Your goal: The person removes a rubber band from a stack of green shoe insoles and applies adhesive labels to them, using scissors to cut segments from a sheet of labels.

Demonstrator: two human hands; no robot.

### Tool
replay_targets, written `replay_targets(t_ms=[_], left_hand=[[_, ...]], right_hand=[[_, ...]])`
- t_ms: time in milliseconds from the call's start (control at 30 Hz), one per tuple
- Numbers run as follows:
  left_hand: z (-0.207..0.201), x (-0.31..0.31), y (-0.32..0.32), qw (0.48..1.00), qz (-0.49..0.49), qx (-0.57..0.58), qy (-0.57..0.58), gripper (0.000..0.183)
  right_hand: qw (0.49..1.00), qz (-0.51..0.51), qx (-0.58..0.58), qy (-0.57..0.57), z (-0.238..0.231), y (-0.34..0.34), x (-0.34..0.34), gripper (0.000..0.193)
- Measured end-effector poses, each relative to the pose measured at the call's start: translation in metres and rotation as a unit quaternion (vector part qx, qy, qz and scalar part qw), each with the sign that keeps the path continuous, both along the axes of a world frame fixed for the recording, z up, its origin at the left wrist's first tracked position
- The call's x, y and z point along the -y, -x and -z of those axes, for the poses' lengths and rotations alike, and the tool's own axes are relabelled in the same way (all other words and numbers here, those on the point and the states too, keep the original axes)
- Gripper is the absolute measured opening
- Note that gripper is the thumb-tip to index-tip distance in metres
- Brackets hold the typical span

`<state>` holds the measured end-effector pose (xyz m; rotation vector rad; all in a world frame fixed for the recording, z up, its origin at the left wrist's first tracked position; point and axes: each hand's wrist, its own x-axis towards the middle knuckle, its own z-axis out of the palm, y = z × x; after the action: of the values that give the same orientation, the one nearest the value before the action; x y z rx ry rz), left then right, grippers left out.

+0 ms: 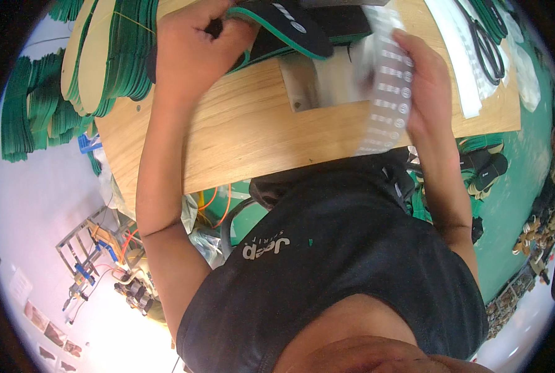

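At the table's far side my left hand is closed on a black insole with a green edge and a white printed mark near its tip. Beneath it lie more dark insoles, partly covered. My right hand grips the edge of a long translucent strip of labels, printed with rows of small white marks. The strip hangs down past the table's near edge, and its upper part is blurred. Between my hands a shiny metal plate is set at the wooden tabletop.
Thick stacks of green and cream insoles stand at the table's left, with further green bundles beyond. On the right lie white sheets and black-handled scissors. Below the table's right side, more insoles are piled.
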<state>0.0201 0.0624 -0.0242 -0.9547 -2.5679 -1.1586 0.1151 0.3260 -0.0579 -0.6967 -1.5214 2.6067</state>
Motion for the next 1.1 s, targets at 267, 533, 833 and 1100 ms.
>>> replay_targets(t_ms=[267, 533, 833, 1100], left_hand=[[0.032, 0.039, 0.016, 0.991, -0.061, 0.095, -0.071, 0.014], [0.029, 0.045, 0.019, 0.995, -0.055, 0.075, -0.029, 0.015], [0.006, 0.01, 0.002, 0.998, -0.007, 0.058, -0.034, 0.025], [-0.004, -0.016, -0.009, 0.997, -0.001, 0.004, 0.075, 0.085]], right_hand=[[0.991, -0.129, -0.012, -0.045, 0.003, 0.009, 0.005, 0.021], [0.988, -0.151, 0.004, -0.043, 0.002, 0.008, 0.007, 0.024], [0.984, -0.158, -0.005, -0.084, 0.012, 0.011, 0.006, 0.025], [0.987, -0.151, -0.027, -0.048, 0.015, 0.009, 0.001, 0.023]])
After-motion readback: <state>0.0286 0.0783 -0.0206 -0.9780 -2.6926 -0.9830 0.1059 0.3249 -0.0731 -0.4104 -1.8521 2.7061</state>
